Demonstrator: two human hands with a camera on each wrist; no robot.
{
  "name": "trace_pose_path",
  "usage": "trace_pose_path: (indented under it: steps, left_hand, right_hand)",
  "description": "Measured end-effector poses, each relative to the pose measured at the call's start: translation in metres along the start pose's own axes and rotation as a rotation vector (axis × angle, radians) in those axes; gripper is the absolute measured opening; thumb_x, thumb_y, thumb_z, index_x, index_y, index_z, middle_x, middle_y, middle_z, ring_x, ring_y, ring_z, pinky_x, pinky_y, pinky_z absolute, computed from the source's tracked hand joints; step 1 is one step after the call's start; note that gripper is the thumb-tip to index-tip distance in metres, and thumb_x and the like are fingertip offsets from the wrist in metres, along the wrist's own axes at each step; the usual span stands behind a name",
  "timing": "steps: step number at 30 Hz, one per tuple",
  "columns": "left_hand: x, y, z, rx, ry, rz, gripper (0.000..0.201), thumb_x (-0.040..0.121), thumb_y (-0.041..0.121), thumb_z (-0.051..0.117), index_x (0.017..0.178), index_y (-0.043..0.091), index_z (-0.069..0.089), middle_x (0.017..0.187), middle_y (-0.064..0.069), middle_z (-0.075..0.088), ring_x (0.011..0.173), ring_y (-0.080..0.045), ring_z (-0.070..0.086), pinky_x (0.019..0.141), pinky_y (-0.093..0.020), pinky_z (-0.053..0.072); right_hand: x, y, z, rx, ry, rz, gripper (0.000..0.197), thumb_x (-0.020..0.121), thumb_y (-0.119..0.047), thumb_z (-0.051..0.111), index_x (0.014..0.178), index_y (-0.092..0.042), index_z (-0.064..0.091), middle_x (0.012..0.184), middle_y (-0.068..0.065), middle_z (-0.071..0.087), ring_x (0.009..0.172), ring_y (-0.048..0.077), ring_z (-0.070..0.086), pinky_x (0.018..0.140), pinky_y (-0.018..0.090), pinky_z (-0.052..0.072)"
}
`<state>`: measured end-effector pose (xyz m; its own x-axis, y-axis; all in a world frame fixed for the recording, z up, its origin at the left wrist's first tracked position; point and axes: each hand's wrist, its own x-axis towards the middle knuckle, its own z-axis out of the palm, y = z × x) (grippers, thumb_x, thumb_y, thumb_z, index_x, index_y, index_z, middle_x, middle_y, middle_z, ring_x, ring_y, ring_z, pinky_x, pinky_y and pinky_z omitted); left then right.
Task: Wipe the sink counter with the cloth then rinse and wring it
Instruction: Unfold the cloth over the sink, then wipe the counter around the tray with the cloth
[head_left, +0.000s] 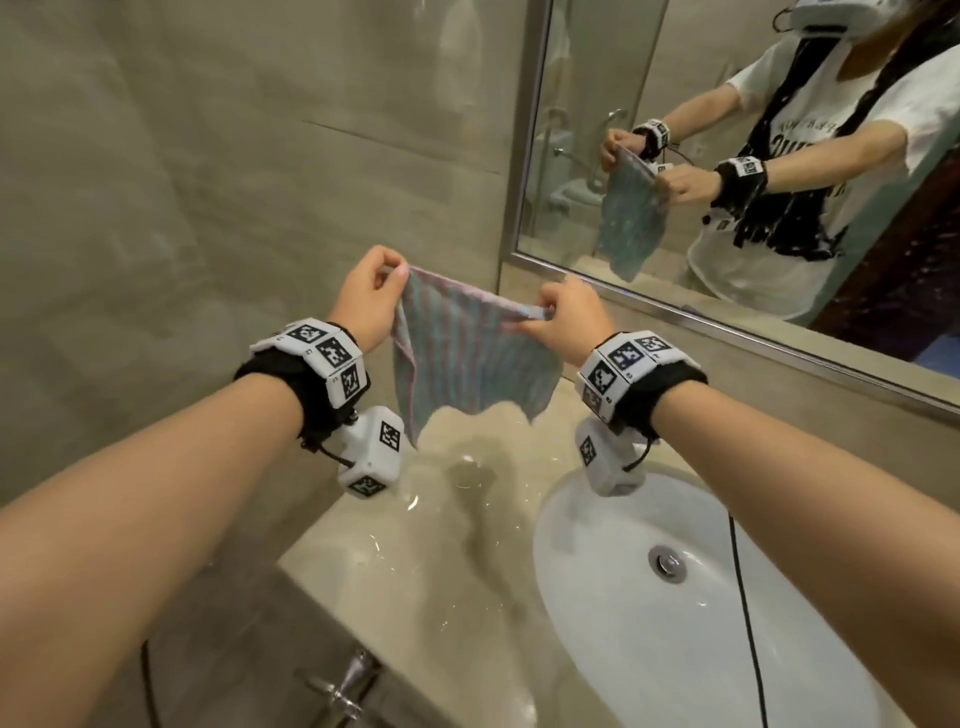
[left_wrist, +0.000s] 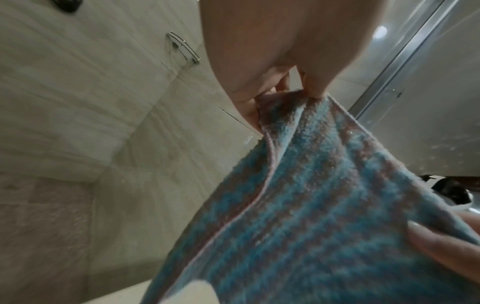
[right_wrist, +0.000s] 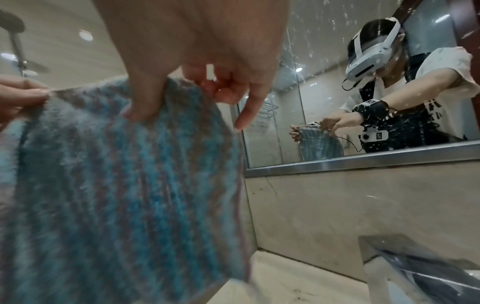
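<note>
A blue and pink striped cloth hangs spread in the air above the beige stone counter, left of the white sink basin. My left hand pinches its upper left corner. My right hand pinches the upper right corner. In the left wrist view the cloth runs down from my left hand's fingertips. The right wrist view shows my thumb pressed on the cloth with the little finger straight. The cloth's lower edge hangs free just above the counter.
The counter is wet and shiny between cloth and sink. A mirror with a metal frame runs along the back wall on the right. A tiled wall closes the left side. A chrome handle sticks out below the counter's front edge. The sink drain is open.
</note>
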<state>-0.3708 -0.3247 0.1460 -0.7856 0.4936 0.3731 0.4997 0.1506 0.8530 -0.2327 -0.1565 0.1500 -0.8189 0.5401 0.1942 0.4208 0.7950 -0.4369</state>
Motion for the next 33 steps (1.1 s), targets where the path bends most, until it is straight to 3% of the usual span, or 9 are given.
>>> trace_pose_path:
  steps: [4,7,9,11,13,18,22,26,33]
  left_hand:
    - [-0.011,-0.015,-0.003,0.056,-0.12,-0.018,0.011,0.094,0.008,0.046,0.085,0.012,0.05,0.067,0.006,0.046,0.058,-0.005,0.045,0.053,-0.005,0.036]
    - [-0.039,-0.06,-0.001,0.225,-0.479,-0.173,0.023,0.091,0.006,0.052,0.071,0.018,0.054,0.065,-0.002,0.055,0.05,0.002,0.054,0.063,-0.022,0.045]
    - [-0.065,-0.084,0.005,0.496,-0.784,-0.323,0.007,0.091,0.014,0.055,0.088,0.013,0.062,0.083,-0.01,0.063,0.071,-0.005,0.061,0.081,-0.031,0.048]
    - [-0.084,-0.101,0.011,0.647,-0.894,-0.409,0.033,0.09,0.022,0.056,0.119,0.007,0.055,0.115,-0.013,0.06,0.105,-0.023,0.059,0.096,-0.031,0.042]
    - [-0.092,-0.103,0.016,0.627,-0.843,-0.444,0.042,0.09,0.024,0.056,0.129,0.007,0.049,0.128,-0.013,0.055,0.117,-0.028,0.054,0.1,-0.032,0.039]
    - [-0.104,-0.105,0.035,0.616,-0.781,-0.445,0.04,0.091,0.025,0.054,0.129,0.013,0.049,0.132,-0.011,0.054,0.118,-0.028,0.054,0.098,-0.03,0.04]
    - [-0.119,-0.126,0.053,0.716,-0.787,-0.369,0.049,0.09,0.023,0.055,0.137,0.016,0.042,0.143,-0.01,0.045,0.128,-0.026,0.046,0.103,-0.029,0.035]
    - [-0.136,-0.152,0.066,0.81,-0.87,-0.359,0.065,0.089,0.021,0.057,0.145,0.015,0.026,0.155,-0.015,0.018,0.143,-0.026,0.022,0.114,-0.03,0.021]
    - [-0.141,-0.178,0.08,0.899,-0.976,-0.384,0.077,0.088,0.04,0.056,0.148,0.029,0.01,0.158,-0.01,-0.009,0.145,-0.037,-0.001,0.117,-0.049,0.018]
  right_hand:
    - [-0.011,0.012,0.014,-0.108,-0.103,-0.066,0.043,0.072,-0.047,0.072,0.063,-0.017,0.043,0.076,-0.001,0.035,0.083,0.018,0.036,0.068,0.028,0.03]
    - [-0.035,0.033,0.046,-0.215,-0.497,-0.031,0.031,0.073,-0.04,0.074,0.069,-0.016,0.055,0.077,0.002,0.05,0.068,0.016,0.046,0.057,0.025,0.035]
    - [-0.055,0.044,0.066,-0.216,-0.846,0.061,0.024,0.077,-0.036,0.073,0.081,-0.014,0.063,0.071,-0.001,0.059,0.059,0.008,0.051,0.052,0.017,0.038]
    - [-0.067,0.048,0.078,-0.228,-0.986,0.146,0.038,0.083,-0.037,0.066,0.105,-0.006,0.065,0.073,-0.003,0.062,0.063,0.01,0.057,0.058,0.02,0.046]
    - [-0.068,0.047,0.081,-0.247,-0.897,0.117,0.042,0.087,-0.037,0.061,0.113,-0.004,0.064,0.084,0.002,0.065,0.073,0.018,0.061,0.071,0.025,0.048]
    - [-0.07,0.042,0.099,-0.244,-0.69,0.063,0.046,0.09,-0.032,0.058,0.129,-0.009,0.053,0.132,0.01,0.056,0.121,0.026,0.052,0.097,0.028,0.04]
    - [-0.081,0.049,0.141,-0.199,-0.702,0.062,0.061,0.088,-0.033,0.059,0.141,-0.013,0.037,0.145,0.013,0.038,0.131,0.03,0.041,0.108,0.035,0.034]
    - [-0.096,0.061,0.184,-0.256,-0.777,0.012,0.073,0.084,-0.041,0.062,0.143,-0.016,0.03,0.146,0.016,0.03,0.134,0.035,0.034,0.112,0.042,0.032]
    - [-0.093,0.093,0.199,-0.375,-0.817,0.084,0.08,0.088,-0.053,0.048,0.148,-0.036,-0.001,0.159,0.006,-0.01,0.148,0.026,-0.005,0.118,0.052,0.006]
